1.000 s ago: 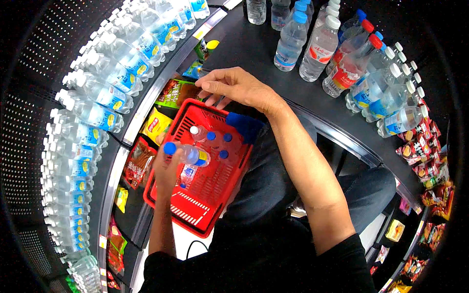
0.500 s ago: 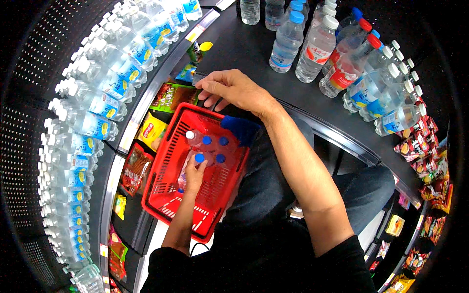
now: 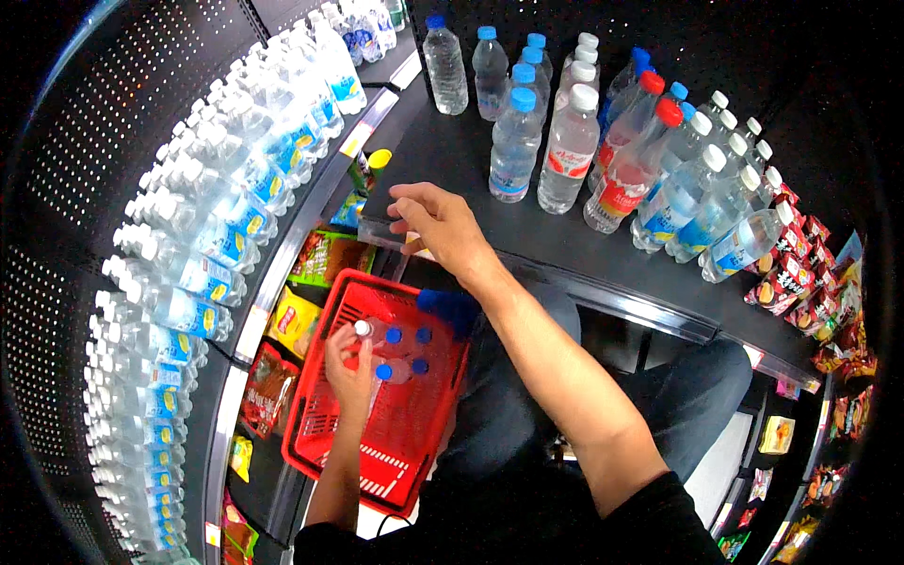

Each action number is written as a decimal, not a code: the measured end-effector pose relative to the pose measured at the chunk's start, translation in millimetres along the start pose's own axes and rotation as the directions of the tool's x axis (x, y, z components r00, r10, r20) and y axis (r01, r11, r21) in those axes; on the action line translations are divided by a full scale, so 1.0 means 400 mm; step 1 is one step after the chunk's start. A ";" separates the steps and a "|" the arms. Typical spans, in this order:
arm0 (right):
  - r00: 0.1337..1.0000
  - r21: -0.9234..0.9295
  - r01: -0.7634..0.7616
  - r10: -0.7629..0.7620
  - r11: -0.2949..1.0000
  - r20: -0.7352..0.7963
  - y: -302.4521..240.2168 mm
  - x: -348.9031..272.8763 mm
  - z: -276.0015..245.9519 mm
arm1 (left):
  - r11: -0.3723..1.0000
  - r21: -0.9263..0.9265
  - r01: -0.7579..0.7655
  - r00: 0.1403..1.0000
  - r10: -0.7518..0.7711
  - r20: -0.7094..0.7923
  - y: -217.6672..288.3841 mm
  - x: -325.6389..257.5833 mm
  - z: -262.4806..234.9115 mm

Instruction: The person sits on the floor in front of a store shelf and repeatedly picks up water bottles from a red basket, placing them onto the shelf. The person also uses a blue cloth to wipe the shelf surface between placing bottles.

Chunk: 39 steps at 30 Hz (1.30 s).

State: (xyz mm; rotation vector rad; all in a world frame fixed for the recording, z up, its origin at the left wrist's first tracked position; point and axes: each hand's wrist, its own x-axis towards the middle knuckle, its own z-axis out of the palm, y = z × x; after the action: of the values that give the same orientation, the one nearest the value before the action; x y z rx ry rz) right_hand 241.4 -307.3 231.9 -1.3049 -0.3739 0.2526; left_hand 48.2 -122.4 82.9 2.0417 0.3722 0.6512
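Note:
A red plastic basket [image 3: 292,414] stands tilted in front of me beside my legs. Inside it are several clear bottles with blue caps [image 3: 384,372] and one white-capped bottle [image 3: 363,329]. My left hand [image 3: 348,372] is in the basket, fingers apart beside the white-capped bottle; I cannot tell whether it touches. My right hand [image 3: 438,226] hovers by the front edge of the dark shelf [image 3: 452,174], fingers loosely stretched and nothing in them. Something dark blue [image 3: 446,311] lies at the basket's far right corner.
Rows of clear bottles with blue labels [image 3: 202,273] line the left shelf. Upright bottles [image 3: 516,146] with blue, white and red caps stand at the back. Snack bags [image 3: 295,320] lie on the low shelf left of the basket; red packets [image 3: 789,278] hang at the right.
My left hand has let go of a blue-capped bottle and shifted left to the white-capped one. The view has tilted, so the scene sits lower. My right hand stays near the shelf edge.

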 end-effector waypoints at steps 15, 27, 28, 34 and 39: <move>0.857 -0.151 0.353 -0.384 0.923 -0.343 -0.063 -0.001 -0.011 | 0.823 -0.354 -0.444 0.832 0.525 0.177 0.495 0.702 0.442; 0.857 -0.041 0.387 -0.376 0.921 -0.353 -0.095 -0.010 0.005 | 0.577 0.296 -0.761 0.648 0.670 0.361 0.659 0.907 0.664; 0.852 -0.041 0.388 -0.376 0.921 -0.364 -0.092 -0.009 0.002 | 0.589 0.292 -0.754 0.657 0.667 0.351 0.666 0.902 0.669; 0.844 -0.132 0.375 -0.396 0.918 -0.361 -0.075 0.000 -0.015 | 0.698 0.148 -0.701 0.711 0.667 0.222 0.608 0.904 0.631; 0.883 -0.187 0.276 -0.326 0.943 -0.339 -0.063 0.004 -0.023 | 0.732 0.012 -0.681 0.727 0.674 0.126 0.498 0.805 0.492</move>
State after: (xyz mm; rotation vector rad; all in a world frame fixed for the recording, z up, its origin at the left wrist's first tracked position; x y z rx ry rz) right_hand 246.0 -321.1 254.7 -1.3712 -0.2728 -0.2847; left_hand 425.7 -202.3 264.9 2.2496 -0.4760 0.9580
